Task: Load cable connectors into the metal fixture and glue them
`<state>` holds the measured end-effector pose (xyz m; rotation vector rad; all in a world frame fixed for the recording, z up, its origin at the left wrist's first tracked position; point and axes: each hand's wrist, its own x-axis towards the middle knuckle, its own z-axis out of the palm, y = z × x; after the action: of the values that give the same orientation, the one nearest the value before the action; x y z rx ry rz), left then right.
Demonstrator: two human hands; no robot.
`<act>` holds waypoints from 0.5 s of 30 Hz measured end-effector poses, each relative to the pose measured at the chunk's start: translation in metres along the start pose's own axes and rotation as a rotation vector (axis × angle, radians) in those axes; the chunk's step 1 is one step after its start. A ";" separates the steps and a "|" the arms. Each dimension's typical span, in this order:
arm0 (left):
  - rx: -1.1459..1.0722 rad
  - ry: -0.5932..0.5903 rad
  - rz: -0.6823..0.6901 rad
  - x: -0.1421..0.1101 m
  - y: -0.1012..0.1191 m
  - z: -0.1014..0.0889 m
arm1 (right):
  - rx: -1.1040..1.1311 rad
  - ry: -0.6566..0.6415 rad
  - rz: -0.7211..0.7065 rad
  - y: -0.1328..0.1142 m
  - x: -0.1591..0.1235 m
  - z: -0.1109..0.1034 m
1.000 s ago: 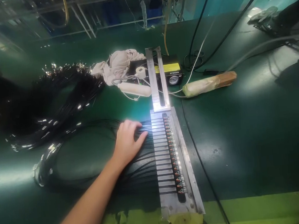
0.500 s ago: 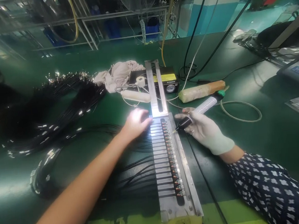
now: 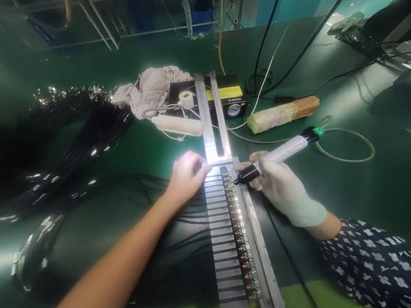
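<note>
A long metal fixture [image 3: 221,255] with cross slots lies lengthwise in front of me. Black cables [image 3: 191,220] run into its slots from the left, and small metal connector ends [image 3: 242,239] line up along its dark groove. At the fixture's upper left edge, my bare left hand [image 3: 188,175] is closed, thumb and bent fingertips against the metal. My right hand [image 3: 283,190], in a white glove, grips a dispensing syringe [image 3: 285,151] with a label and green cap. Its black tip points down-left at the upper connectors; whether it touches one I cannot tell.
Behind the fixture stands a black controller box [image 3: 233,83] with a gauge. A white cloth [image 3: 154,89] and bundled black cables [image 3: 82,130] lie to the left. A wrapped bar [image 3: 283,114] and a looped hose [image 3: 370,145] lie right of the fixture.
The syringe tip has come from beside the fixture's right rail to over the upper connectors. My left hand stays at the fixture's edge. The camera view has shifted slightly.
</note>
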<state>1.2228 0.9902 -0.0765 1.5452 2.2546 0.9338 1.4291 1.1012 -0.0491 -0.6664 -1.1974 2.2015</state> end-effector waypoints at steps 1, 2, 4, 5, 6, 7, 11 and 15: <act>-0.005 -0.002 0.000 0.001 0.000 0.000 | -0.002 0.014 -0.004 -0.001 0.002 -0.002; -0.010 -0.005 -0.002 0.001 0.000 0.001 | -0.009 0.025 -0.002 -0.002 0.003 -0.004; -0.019 -0.018 -0.009 0.002 0.000 0.001 | -0.030 0.035 0.018 -0.003 0.004 -0.008; -0.022 -0.024 -0.013 0.002 0.000 0.000 | -0.039 0.035 0.033 -0.003 0.003 -0.009; -0.024 -0.029 -0.017 0.002 0.000 0.000 | -0.044 0.034 0.050 -0.004 0.003 -0.010; -0.025 -0.031 -0.019 0.002 0.001 0.000 | -0.045 0.031 0.064 -0.004 0.003 -0.011; -0.024 -0.034 -0.025 0.002 0.002 -0.002 | -0.030 0.017 0.084 -0.004 0.003 -0.014; -0.024 -0.039 -0.032 0.001 0.002 -0.001 | -0.044 0.005 0.058 -0.002 0.003 -0.017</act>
<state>1.2228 0.9909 -0.0743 1.4992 2.2266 0.9101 1.4382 1.1141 -0.0559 -0.7323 -1.2420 2.2252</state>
